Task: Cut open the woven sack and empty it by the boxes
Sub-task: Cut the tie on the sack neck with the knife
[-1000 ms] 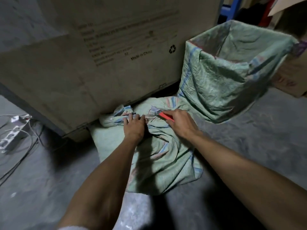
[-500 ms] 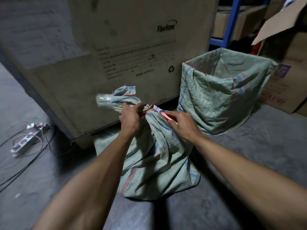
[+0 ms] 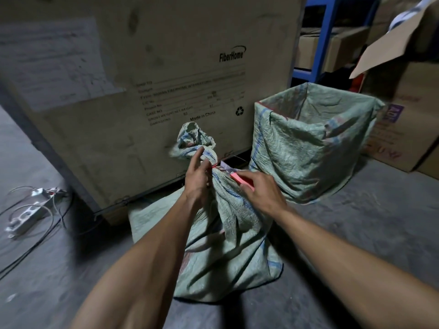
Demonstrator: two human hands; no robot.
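Here my left hand (image 3: 196, 184) gripped the woven sack (image 3: 228, 233) just beside the red cutter (image 3: 240, 178) my right hand (image 3: 263, 195) pinched; I feared a slip.

Dim room — grey concrete floor (image 3: 356, 222), blue shelving (image 3: 320, 43) behind.

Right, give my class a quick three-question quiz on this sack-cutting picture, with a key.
1. True or false: the tied sack is already cut open.
2. The left hand grips the sack's neck. What does the right hand hold? A red cutter, B rope, C nothing.
3. Fill in: the open sack stands to the ___ of the tied one.
Key: 1 false, its neck is bunched shut; 2 A; 3 right.
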